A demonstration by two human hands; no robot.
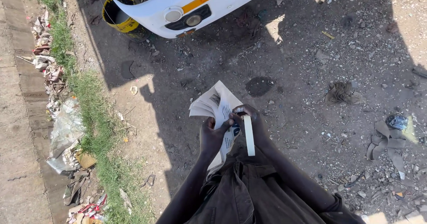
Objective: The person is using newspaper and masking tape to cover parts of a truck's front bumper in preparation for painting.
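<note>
White folded newspaper (214,106) sat pinched in the left hand (212,134), above bare dirt ground (311,117). The right hand (251,119) gripped a tape roll (249,135) against the paper's edge. Loose sheets could slip or tear if the tape snagged.

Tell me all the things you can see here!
car bumper: one, white with an orange stripe, top middle
bucket: one, yellow, beside the bumper at top left
grass strip: one, green, running down the left side
litter: a scattered line of plastic and paper, along the grass edge
rags: several, brownish grey, on the dirt at right
dirt ground: brown, mostly in shadow
newspaper: one folded bundle, white and grey, held at centre
tape roll: one, white, hanging at the right hand
left hand: one, grip closed on the newspaper
right hand: one, grip on the tape roll and the newspaper edge
</note>
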